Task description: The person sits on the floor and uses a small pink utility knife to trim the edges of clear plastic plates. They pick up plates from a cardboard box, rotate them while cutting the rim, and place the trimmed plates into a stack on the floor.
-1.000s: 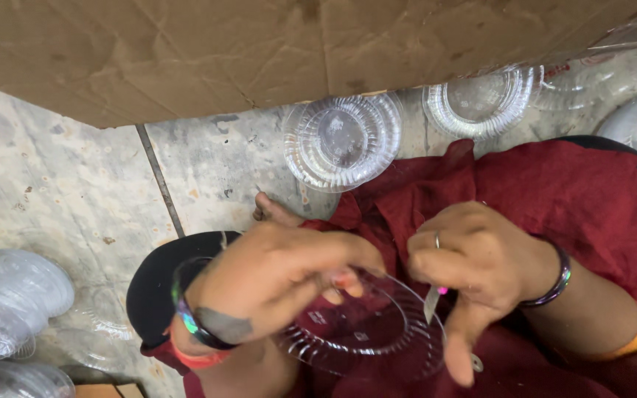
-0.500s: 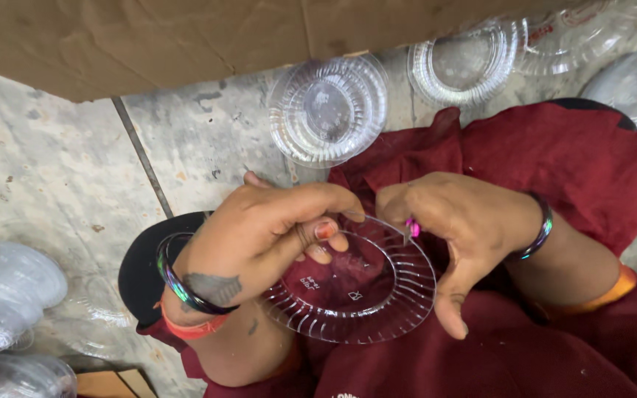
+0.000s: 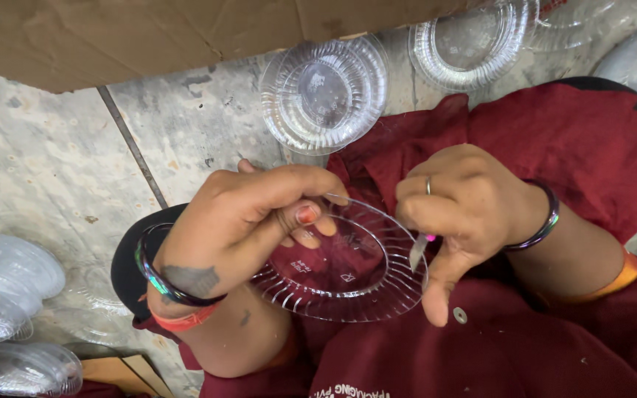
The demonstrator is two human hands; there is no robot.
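Left hand (image 3: pixel 248 221) pinches clear ribbed plate (image 3: pixel 348 276) rim; right hand (image 3: pixel 455 210) grips small blade (image 3: pixel 416 253) at edge; best keep plate steady, trim lightly

We wear dark red clothing (image 3: pixel 554 147), iridescent bangles on both wrists, an orange band under each (left wrist tattooed), one finger ring (image 3: pixel 427 186).

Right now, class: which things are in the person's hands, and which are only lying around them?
In hand:
- clear ribbed plastic plate, gripped by the left hand
- small blade with a pink handle, pinched in the right hand

Lying about:
- two clear plates on the floor
- cardboard flap
- stacked plates at left
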